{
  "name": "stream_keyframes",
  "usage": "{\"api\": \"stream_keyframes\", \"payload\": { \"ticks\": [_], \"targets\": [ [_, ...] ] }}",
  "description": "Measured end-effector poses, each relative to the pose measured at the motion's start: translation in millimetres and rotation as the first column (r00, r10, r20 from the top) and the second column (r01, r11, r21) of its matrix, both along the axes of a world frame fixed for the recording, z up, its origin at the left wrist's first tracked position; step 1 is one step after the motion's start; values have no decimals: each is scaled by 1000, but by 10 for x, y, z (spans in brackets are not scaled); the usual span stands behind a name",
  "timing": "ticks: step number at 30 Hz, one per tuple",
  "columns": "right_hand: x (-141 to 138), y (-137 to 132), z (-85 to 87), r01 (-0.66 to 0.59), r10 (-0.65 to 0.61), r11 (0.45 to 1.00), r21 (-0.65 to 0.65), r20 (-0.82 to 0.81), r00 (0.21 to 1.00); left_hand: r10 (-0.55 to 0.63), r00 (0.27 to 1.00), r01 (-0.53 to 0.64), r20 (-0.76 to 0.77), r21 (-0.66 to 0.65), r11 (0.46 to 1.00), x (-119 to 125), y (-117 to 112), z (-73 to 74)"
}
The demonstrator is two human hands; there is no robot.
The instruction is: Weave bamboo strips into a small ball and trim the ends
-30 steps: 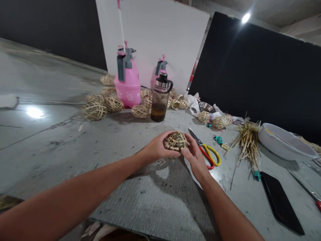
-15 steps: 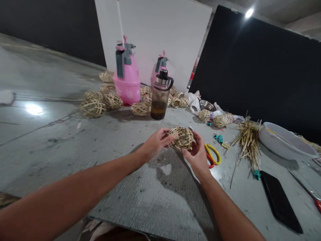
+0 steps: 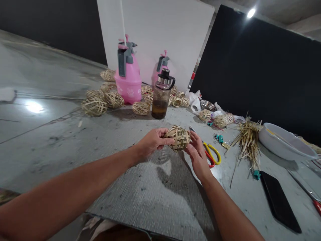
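Observation:
A small woven bamboo ball (image 3: 178, 137) is held between both hands above the grey table (image 3: 75, 144). My left hand (image 3: 150, 142) grips its left side with thumb and fingers closed on it. My right hand (image 3: 198, 154) cups its right and lower side, fingers pressed against the weave. Red-and-yellow-handled scissors (image 3: 210, 153) lie on the table just right of my right hand.
Behind stand a brown water bottle (image 3: 162, 95), two pink sprayers (image 3: 127, 75) and several finished woven balls (image 3: 94, 106). To the right lie bamboo strips (image 3: 247, 140), teal clips (image 3: 219, 138), a white basin (image 3: 286, 142) and a black phone (image 3: 279, 201).
The ball has been lifted off the table and turned in my hands; both hands rose slightly with it and shifted their grip.

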State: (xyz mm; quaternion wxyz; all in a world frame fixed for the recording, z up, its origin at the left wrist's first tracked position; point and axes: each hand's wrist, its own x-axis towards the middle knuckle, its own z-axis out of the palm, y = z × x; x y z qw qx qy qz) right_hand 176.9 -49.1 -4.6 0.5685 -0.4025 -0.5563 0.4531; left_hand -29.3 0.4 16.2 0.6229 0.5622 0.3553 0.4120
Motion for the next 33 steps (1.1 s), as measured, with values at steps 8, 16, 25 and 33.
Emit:
{"api": "stream_keyframes", "payload": {
  "ticks": [8,16,25,33],
  "targets": [
    [-13,21,14,-14,4,996,-92,-102,995,-94,979,114,-181,105,988,-39,-5,58],
    [1,25,5,-13,8,998,-58,-86,996,-180,980,191,-85,143,971,-61,0,81],
    [20,7,29,-57,53,994,90,49,997,-243,959,257,-147,86,963,-74,-59,130],
    [3,-57,44,-18,5,995,99,129,992,-273,955,276,-115,9,961,-31,-55,17]
  ]
}}
